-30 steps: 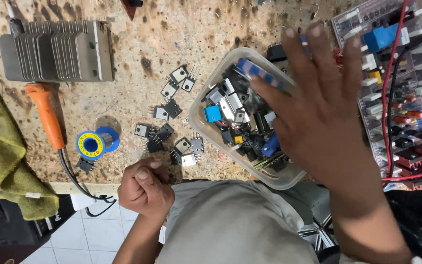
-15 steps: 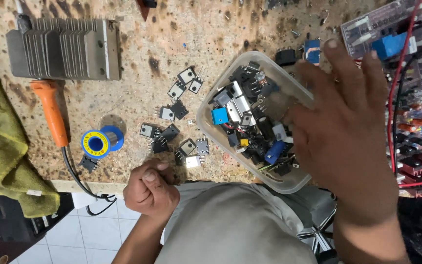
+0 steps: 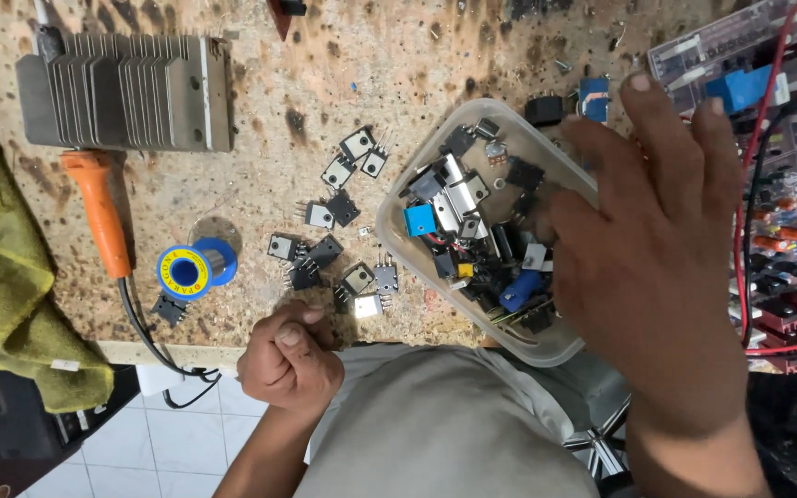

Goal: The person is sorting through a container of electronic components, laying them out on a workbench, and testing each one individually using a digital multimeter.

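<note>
The right hand (image 3: 666,249) has slid further right off the plastic tub (image 3: 435,175), fingers spread. The left hand (image 3: 290,358) stays fisted at the worktop (image 3: 260,65) edge. The tub looks light and flexible; grip its rim.

Clear plastic tub (image 3: 435,161) brims with mixed components.

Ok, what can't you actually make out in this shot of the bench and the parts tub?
Head view only:
- Left hand: closed into a fist; whether it holds anything is hidden by its fingers.
- Plastic tub: its right side is covered by the right hand.
- Circuit boards: cut off by the right edge.
- Orange soldering iron: its tip is hidden under the finned heatsink.
</note>
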